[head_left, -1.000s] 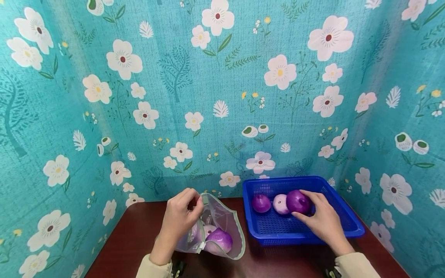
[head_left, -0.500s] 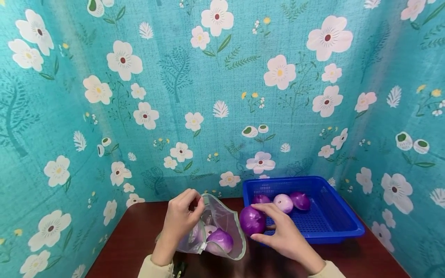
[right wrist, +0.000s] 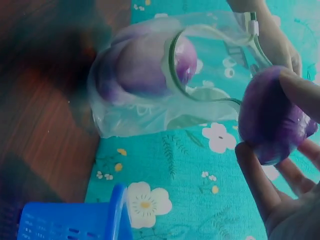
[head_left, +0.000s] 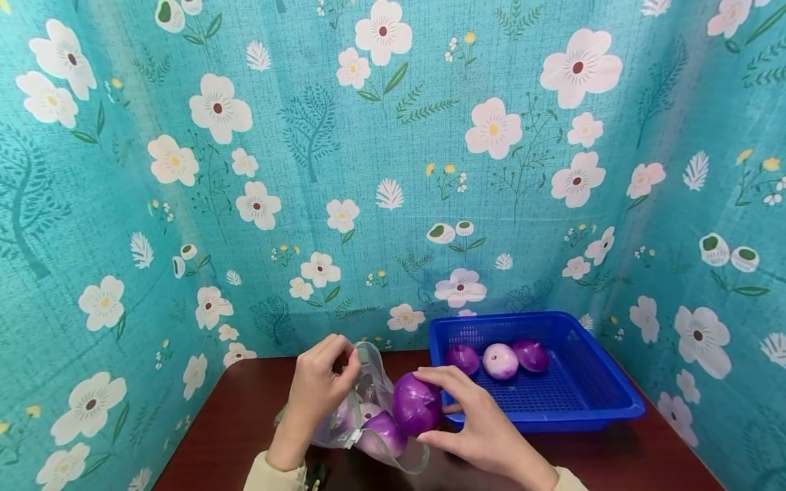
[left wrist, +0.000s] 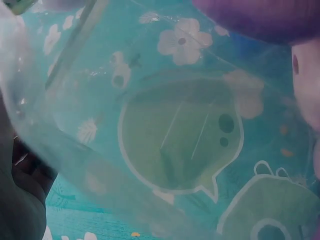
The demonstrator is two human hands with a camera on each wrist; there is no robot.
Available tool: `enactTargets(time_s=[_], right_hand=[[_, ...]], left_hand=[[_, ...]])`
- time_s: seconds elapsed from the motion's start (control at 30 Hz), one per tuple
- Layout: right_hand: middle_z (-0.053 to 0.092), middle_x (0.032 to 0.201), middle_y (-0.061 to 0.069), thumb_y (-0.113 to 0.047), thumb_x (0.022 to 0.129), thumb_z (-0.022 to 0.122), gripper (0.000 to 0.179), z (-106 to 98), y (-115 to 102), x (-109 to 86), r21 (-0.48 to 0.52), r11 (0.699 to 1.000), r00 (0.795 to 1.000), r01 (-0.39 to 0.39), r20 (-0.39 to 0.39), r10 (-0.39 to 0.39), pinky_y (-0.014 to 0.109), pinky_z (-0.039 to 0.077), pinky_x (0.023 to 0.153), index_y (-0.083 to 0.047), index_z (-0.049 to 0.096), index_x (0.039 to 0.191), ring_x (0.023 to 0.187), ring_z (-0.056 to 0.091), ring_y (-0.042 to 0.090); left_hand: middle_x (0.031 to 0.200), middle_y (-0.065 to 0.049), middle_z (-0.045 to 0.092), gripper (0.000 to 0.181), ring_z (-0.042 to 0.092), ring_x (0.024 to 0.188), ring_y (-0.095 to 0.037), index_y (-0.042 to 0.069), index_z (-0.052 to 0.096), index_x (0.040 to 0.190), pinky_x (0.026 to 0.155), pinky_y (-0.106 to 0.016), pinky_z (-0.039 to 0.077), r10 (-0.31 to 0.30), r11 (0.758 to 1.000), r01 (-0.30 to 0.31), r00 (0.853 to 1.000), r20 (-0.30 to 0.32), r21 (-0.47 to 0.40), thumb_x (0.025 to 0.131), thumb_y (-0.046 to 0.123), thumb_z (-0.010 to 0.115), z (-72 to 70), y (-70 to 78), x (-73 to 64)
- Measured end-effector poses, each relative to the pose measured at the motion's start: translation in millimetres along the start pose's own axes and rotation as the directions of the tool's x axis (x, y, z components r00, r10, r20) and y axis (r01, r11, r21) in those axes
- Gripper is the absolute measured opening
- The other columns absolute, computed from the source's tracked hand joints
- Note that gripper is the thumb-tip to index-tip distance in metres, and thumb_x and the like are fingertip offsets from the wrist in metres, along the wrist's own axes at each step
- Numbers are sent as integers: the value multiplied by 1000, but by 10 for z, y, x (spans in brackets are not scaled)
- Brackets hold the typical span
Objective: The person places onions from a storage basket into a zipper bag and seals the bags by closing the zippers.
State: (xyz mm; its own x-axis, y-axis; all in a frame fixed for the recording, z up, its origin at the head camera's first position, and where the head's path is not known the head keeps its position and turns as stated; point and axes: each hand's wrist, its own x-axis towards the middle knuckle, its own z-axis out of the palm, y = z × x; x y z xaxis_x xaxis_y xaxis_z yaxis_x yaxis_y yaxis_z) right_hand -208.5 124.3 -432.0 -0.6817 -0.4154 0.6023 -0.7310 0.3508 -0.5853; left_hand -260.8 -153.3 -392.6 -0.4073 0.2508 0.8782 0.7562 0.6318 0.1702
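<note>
My left hand pinches the upper edge of a clear plastic zip bag with a pale green rim and a white slider. Inside the bag lie a purple onion and a paler onion. Between thumb and fingers, my right hand holds another purple onion at the bag's mouth. In the right wrist view this held onion overlaps the bag's green rim. The left wrist view looks through the printed bag film, with part of a purple onion at the top right.
A blue plastic basket stands on the right of the dark red-brown table. It holds a purple onion, a whitish onion and a second purple onion. Floral teal cloth hangs behind and at both sides.
My right hand has lifted a purple onion from the basket and carried it left to the bag's mouth. The left hand has stayed at the bag's edge.
</note>
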Motion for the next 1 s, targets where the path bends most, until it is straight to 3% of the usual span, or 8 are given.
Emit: enactTargets(time_s=[0.17, 0.3, 0.37, 0.57, 0.67, 0.9, 1.0], right_hand=[[55, 147, 2, -32, 83, 88, 71, 112, -26, 16, -16, 990, 990, 140, 18, -140, 24, 60, 82, -23, 56, 146, 119, 66, 18], [57, 147, 5, -31, 81, 89, 74, 174, -38, 30, -89, 948, 951, 306, -5, -308, 21, 54, 97, -17, 57, 146, 126, 63, 19], [58, 147, 7, -32, 81, 89, 75, 202, -41, 40, -144, 926, 935, 350, -14, -355, 20, 52, 100, -15, 57, 146, 127, 63, 20], [54, 152, 4, -34, 84, 86, 77, 261, -18, 39, -264, 938, 971, 224, -19, -237, 33, 58, 95, -19, 52, 151, 129, 62, 20], [52, 155, 2, -34, 84, 86, 77, 288, 11, 37, -316, 931, 979, 184, -26, -202, 39, 59, 95, -21, 51, 152, 132, 60, 21], [56, 148, 3, -29, 76, 92, 80, 384, 58, 51, -419, 879, 966, 229, -14, -258, 32, 59, 85, -23, 57, 147, 122, 62, 20], [56, 143, 3, -28, 74, 93, 81, 418, 67, 42, -433, 872, 965, 230, -13, -261, 26, 58, 78, -25, 58, 146, 117, 62, 19]], left_hand=[[69, 7, 51, 19, 44, 60, -3, 18, 56, 77, 53, -14, 38, 1, 1000, -1, 1000, 5, 4, 88, 7, 67, 4, 3, -6], [69, 7, 51, 19, 44, 60, -2, 18, 56, 77, 53, -14, 40, -9, 1000, 9, 1000, 9, 9, 87, 7, 68, -1, 9, -15], [69, 7, 51, 20, 44, 60, -2, 18, 57, 77, 53, -14, 40, -15, 1000, 15, 1000, 11, 10, 88, 7, 69, -5, 9, -16], [69, 7, 50, 20, 44, 60, -2, 18, 56, 77, 53, -13, 39, -7, 1000, 7, 1000, 8, -5, 87, 6, 68, -4, 19, -21], [69, 8, 49, 20, 43, 60, -1, 18, 55, 77, 53, -13, 38, 2, 1000, -2, 1000, 6, -8, 86, 5, 67, 7, 30, -25], [69, 6, 50, 21, 43, 61, -2, 18, 54, 77, 54, -13, 37, 14, 1000, -14, 1000, 8, -9, 86, 6, 67, 32, 49, -24], [68, 7, 50, 21, 44, 61, -2, 19, 53, 77, 54, -13, 37, 11, 1000, -11, 1000, 5, -9, 87, 6, 66, 38, 53, -19]])
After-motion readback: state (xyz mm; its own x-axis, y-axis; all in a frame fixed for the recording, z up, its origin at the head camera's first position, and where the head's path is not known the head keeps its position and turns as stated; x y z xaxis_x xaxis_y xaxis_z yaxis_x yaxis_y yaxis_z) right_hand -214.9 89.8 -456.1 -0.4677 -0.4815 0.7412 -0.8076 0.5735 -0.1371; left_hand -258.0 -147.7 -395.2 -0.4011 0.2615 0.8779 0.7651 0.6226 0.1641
